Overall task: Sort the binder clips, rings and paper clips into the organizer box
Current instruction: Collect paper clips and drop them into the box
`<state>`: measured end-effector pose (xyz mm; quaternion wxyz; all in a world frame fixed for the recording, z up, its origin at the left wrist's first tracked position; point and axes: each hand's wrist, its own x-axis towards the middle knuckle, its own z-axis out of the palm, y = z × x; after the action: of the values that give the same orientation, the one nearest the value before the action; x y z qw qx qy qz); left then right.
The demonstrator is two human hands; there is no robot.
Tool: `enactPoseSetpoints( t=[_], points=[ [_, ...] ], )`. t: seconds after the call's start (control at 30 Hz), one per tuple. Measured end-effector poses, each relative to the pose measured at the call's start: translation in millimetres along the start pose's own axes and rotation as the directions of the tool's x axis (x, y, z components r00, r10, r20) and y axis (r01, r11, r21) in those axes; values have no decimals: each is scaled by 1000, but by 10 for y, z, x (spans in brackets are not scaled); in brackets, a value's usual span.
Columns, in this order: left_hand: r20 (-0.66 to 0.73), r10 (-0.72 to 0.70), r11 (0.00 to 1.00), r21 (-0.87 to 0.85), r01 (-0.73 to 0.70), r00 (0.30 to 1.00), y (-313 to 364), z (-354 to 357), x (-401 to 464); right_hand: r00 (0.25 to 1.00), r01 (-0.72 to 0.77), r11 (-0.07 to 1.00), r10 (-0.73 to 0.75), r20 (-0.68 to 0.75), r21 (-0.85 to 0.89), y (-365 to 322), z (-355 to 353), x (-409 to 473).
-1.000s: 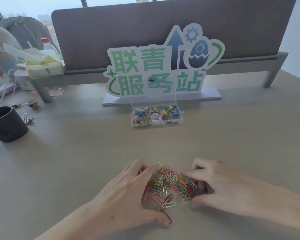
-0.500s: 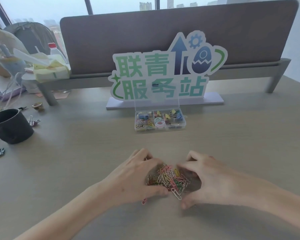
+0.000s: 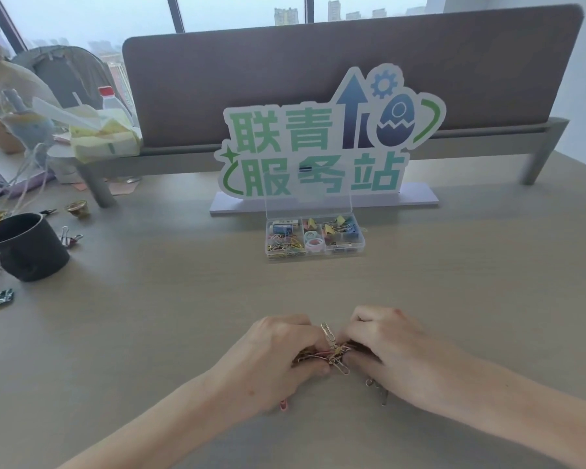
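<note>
at lower centre, the left hand and right hand curl their fingers shut around a heap of paper clips on the desk. light, springy and slippery, the clips likely spill unless cupped from beneath. the organizer box waits open mid-frame; the sign behind reads "联青服务站".

Head-worn view, forward and down (wide-angle), close above the desk

Standing cut-out sign at desk's far edge read 联青 above 服务站, green characters. Barcode label in organizer box too small, unreadable.
</note>
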<state>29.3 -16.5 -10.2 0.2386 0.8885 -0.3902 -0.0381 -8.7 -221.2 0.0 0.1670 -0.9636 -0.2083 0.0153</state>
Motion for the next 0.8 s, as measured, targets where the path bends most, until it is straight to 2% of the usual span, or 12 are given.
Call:
enactPoseSetpoints(
  t=[0.33, 0.53, 0.63, 0.8],
  points=[
    [-102, -77, 988, -144, 62, 992, -58, -79, -1, 1000, -20, 1000, 20, 7, 16, 125, -122, 99],
    [-134, -168, 963, -233, 133, 977, -117, -135, -8, 995, -99, 985, 102, -14, 142, 168, -296, 234],
    [-130, -198, 948, -278, 156, 971, -135, -152, 8, 994, -60, 974, 77, -75, 218, 178, -453, 451],
    [-103, -255, 904, -377, 200, 961, -116, -200, 25, 986, 20, 968, 21, -163, 248, 203, -627, 1120]
  ],
)
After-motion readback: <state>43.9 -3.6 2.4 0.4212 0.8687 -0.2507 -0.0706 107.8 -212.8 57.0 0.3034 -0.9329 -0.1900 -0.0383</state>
